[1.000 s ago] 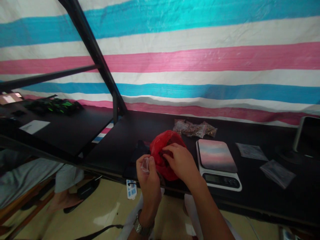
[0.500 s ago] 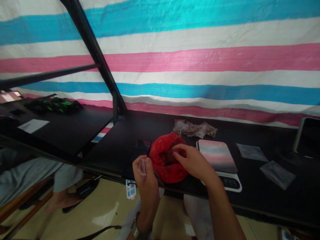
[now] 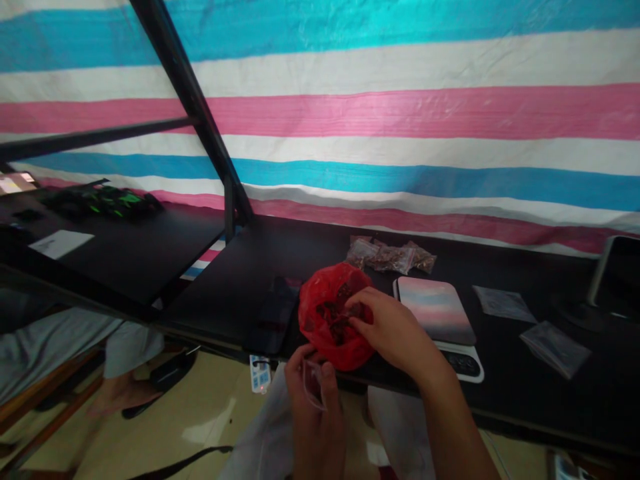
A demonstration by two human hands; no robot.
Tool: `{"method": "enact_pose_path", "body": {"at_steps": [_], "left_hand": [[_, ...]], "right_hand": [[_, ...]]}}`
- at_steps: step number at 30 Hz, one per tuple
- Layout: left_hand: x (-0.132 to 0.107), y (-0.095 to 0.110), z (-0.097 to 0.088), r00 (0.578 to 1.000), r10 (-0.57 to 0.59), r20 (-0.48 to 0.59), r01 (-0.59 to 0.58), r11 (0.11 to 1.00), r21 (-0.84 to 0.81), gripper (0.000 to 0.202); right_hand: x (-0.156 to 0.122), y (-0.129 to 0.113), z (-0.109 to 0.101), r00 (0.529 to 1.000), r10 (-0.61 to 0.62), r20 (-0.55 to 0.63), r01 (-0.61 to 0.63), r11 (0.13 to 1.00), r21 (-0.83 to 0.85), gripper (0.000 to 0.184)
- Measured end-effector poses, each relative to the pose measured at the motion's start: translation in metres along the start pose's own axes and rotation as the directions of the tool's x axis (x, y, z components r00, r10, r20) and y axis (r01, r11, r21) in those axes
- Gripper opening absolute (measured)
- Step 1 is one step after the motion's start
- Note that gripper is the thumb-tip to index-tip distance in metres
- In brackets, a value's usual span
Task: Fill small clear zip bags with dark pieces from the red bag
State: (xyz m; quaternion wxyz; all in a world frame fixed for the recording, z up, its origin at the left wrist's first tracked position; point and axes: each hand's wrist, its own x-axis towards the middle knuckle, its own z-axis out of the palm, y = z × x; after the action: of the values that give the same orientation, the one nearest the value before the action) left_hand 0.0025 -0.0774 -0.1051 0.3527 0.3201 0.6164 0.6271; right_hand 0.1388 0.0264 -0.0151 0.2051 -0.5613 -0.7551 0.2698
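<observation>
A red plastic bag [image 3: 320, 303] holding dark reddish pieces lies open near the front edge of the black table [image 3: 500, 373]. My right hand [image 3: 395, 327] reaches into its mouth, fingers pinched on some of the pieces. My left hand [image 3: 315, 400] is lower, below the table edge, closed round a small clear plastic bag [image 3: 313, 383]. A white kitchen scale [image 3: 436, 317] with a shiny top stands just right of the red bag.
Small filled clear bags [image 3: 390, 255] lie behind the scale, empty ones [image 3: 553, 345] to the right. A dark phone [image 3: 273, 313] lies left of the red bag. A black frame post [image 3: 200, 120] slants up; another person's legs [image 3: 115, 353] are at the lower left.
My left hand dropped with the small clear bag from beside the red bag to below the table edge. My right hand stayed in the red bag's mouth.
</observation>
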Motion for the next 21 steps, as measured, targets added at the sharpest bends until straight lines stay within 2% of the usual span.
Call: {"method": "enact_pose_path", "body": {"at_steps": [2, 6, 10, 15, 21], "left_hand": [[0.002, 0.002, 0.003, 0.997, -0.05, 0.052, 0.052, 0.998, -0.032, 0.056], [0.007, 0.011, 0.011, 0.994, -0.103, -0.017, 0.102, 0.994, -0.046, 0.062], [0.006, 0.015, 0.014, 0.996, -0.078, -0.037, 0.076, 0.996, -0.04, 0.066], [0.008, 0.015, 0.013, 0.998, -0.057, -0.026, 0.057, 0.998, -0.017, 0.067], [0.021, 0.014, 0.007, 0.996, -0.043, -0.073, 0.042, 0.999, -0.008, 0.064]], "right_hand": [[0.001, 0.001, 0.002, 1.0, -0.005, 0.011, 0.005, 1.0, 0.0, 0.023], [0.003, 0.002, 0.006, 0.999, 0.003, -0.033, -0.002, 0.999, 0.042, 0.018], [0.006, 0.001, 0.012, 0.998, -0.008, -0.055, 0.011, 0.999, 0.045, 0.017], [0.009, -0.008, 0.022, 0.999, -0.005, -0.04, 0.003, 0.999, -0.053, 0.017], [0.009, -0.011, 0.028, 1.0, -0.025, -0.008, 0.026, 0.996, 0.084, 0.02]]}}
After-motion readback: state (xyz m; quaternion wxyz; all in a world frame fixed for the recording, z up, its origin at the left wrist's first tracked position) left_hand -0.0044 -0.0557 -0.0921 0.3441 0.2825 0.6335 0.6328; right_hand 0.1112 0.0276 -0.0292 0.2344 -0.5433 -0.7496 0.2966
